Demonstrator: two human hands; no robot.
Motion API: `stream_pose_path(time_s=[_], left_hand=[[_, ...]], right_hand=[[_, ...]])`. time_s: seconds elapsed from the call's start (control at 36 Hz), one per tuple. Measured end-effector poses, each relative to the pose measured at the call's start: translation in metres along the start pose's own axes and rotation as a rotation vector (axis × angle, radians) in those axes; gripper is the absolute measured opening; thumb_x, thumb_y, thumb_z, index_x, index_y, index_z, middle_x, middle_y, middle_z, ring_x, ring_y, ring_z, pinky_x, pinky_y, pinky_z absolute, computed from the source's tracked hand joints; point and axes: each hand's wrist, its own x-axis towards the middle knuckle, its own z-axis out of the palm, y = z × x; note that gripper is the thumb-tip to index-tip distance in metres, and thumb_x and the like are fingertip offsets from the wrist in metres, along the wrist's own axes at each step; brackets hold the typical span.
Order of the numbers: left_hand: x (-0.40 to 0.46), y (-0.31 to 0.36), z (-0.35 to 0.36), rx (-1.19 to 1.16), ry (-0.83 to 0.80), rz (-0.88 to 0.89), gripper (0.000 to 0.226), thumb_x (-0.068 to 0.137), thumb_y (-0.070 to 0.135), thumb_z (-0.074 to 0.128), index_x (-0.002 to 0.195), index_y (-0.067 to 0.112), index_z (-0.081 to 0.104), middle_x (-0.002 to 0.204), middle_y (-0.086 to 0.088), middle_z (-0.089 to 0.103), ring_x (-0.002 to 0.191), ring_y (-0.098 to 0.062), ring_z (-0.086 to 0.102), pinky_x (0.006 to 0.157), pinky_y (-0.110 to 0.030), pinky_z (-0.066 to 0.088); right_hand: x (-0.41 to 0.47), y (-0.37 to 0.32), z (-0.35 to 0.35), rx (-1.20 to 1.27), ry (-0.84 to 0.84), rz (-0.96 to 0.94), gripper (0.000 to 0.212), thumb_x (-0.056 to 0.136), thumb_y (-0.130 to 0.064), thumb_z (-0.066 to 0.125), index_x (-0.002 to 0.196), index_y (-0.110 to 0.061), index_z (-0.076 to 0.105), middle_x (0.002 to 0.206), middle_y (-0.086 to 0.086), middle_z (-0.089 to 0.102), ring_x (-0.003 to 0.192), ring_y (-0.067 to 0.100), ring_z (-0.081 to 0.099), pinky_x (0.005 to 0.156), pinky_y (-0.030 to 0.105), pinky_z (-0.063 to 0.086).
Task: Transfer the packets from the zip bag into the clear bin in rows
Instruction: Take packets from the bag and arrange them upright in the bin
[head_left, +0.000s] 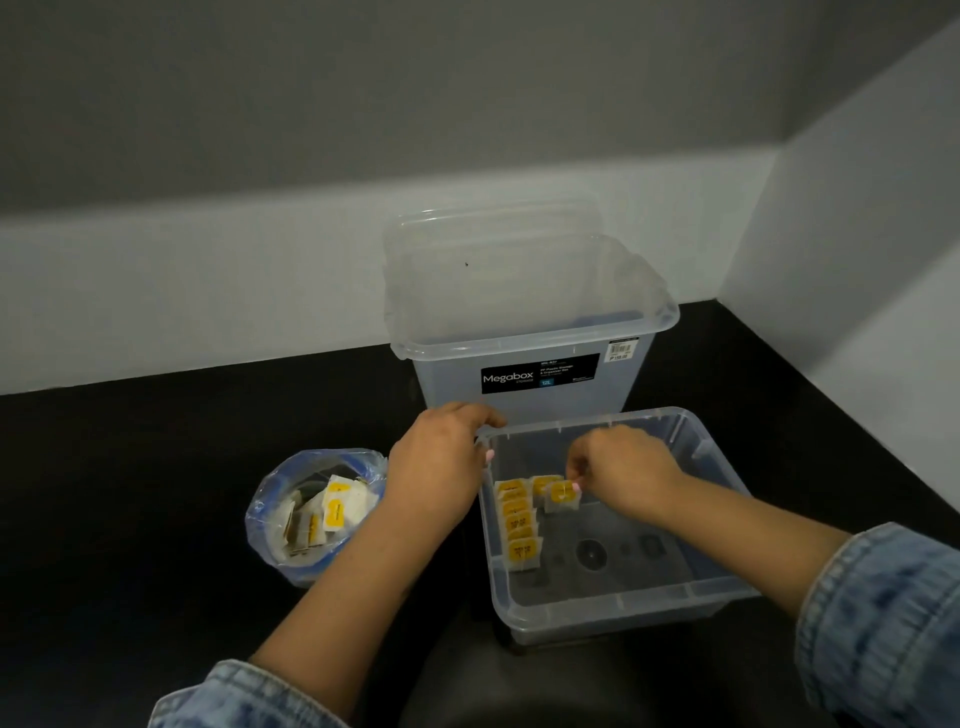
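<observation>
While pinched by the right hand: a packet (562, 495) is held low inside the clear bin (618, 605), near its far-left corner.
Right hand (623, 472): fingertips closed on that packet's top edge.
Row of packets (518, 522): lined along the bin's left wall.
Left hand (441, 462): curled over the bin's far-left rim.
Zip bag (317, 514): left of the bin, open, packets inside.
Megabox bin (530, 332): behind, on the dark floor (130, 519).

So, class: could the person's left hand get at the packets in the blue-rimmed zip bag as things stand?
Probably yes: the left hand grips the clear plastic bin's rim beside the open-topped zip bag, its yellow-labelled packets uncovered.
</observation>
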Motion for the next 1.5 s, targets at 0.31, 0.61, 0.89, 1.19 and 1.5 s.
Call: stream_pose_path(time_s=[0.31, 0.61, 0.89, 1.19, 1.5], left_hand=[[-0.001, -0.007, 0.001, -0.018, -0.039, 0.004, 0.032, 0.088, 0.023, 0.063, 0.118, 0.033, 0.058, 0.125, 0.007, 0.057, 0.118, -0.011, 0.048, 0.092, -0.029, 0.044], [-0.002, -0.008, 0.002, -0.019, -0.067, -0.003, 0.033, 0.088, 0.021, 0.063, 0.119, 0.033, 0.058, 0.123, 0.007, 0.057, 0.115, -0.011, 0.05, 0.094, -0.029, 0.046], [-0.003, -0.01, 0.001, -0.039, -0.07, -0.004, 0.032, 0.088, 0.022, 0.063, 0.119, 0.032, 0.059, 0.124, 0.007, 0.057, 0.118, -0.011, 0.049, 0.096, -0.028, 0.042], [-0.012, -0.03, -0.013, -0.067, -0.009, -0.032, 0.03, 0.088, 0.019, 0.062, 0.115, 0.033, 0.061, 0.122, 0.009, 0.058, 0.117, -0.01, 0.05, 0.098, -0.03, 0.045], [-0.024, -0.091, -0.073, -0.012, 0.066, -0.29, 0.044, 0.091, 0.01, 0.054, 0.125, 0.038, 0.051, 0.131, 0.007, 0.05, 0.102, -0.012, 0.058, 0.08, -0.029, 0.053]], right_hand=[[0.009, -0.008, 0.027, -0.037, 0.057, -0.03, 0.016, 0.092, -0.017, 0.052, 0.1, -0.023, 0.064, 0.099, 0.002, 0.068, 0.089, 0.021, 0.063, 0.071, 0.03, 0.046], [0.008, -0.01, 0.032, -0.324, 0.099, -0.066, 0.017, 0.094, -0.018, 0.049, 0.108, -0.017, 0.058, 0.099, 0.004, 0.068, 0.092, 0.025, 0.065, 0.069, 0.029, 0.033], [0.009, -0.009, 0.036, -0.272, 0.102, -0.057, 0.016, 0.095, -0.024, 0.049, 0.105, -0.018, 0.061, 0.096, 0.003, 0.068, 0.089, 0.022, 0.064, 0.074, 0.03, 0.041], [0.0, -0.011, 0.017, -0.214, 0.136, -0.017, 0.024, 0.089, -0.04, 0.048, 0.091, -0.023, 0.063, 0.08, -0.004, 0.064, 0.071, 0.013, 0.059, 0.061, 0.024, 0.041], [0.003, -0.073, -0.045, 0.019, 0.282, -0.021, 0.012, 0.085, -0.04, 0.058, 0.086, -0.03, 0.063, 0.07, -0.012, 0.055, 0.068, 0.009, 0.05, 0.06, 0.024, 0.04]])
